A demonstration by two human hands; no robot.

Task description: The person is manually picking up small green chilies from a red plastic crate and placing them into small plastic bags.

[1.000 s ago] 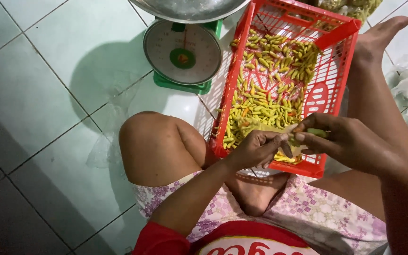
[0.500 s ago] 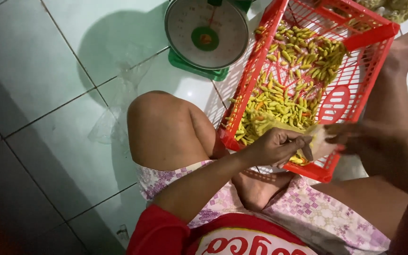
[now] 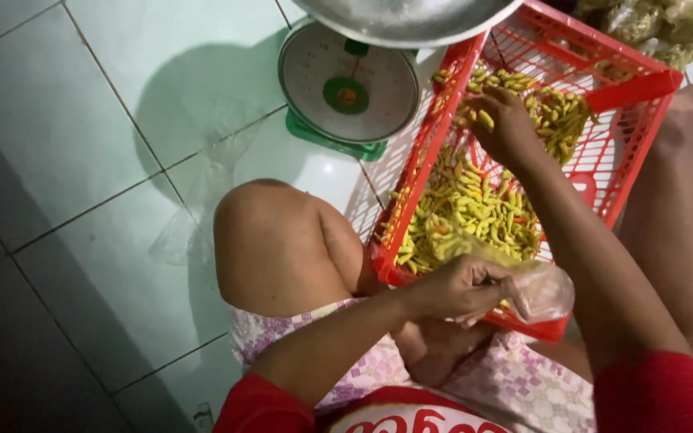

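Note:
A red plastic crate (image 3: 639,132) tilts against my legs, filled with small yellow-green chillies (image 3: 475,212). My left hand (image 3: 455,287) grips the mouth of a clear plastic bag (image 3: 541,290) at the crate's near edge. My right hand (image 3: 507,120) reaches deep into the crate, fingers curled over a bunch of chillies near the far end. Whether it has a firm hold on them is hidden by the back of the hand.
A green kitchen scale (image 3: 348,84) with a round dial and a metal pan (image 3: 407,18) stands on the tiled floor left of the crate. Clear plastic sheets (image 3: 194,212) lie by my bent knee (image 3: 270,240). Bagged chillies (image 3: 667,28) sit at the top right.
My right hand has left the bag and moved away into the crate onto the chillies. My left hand stays on the bag's mouth.

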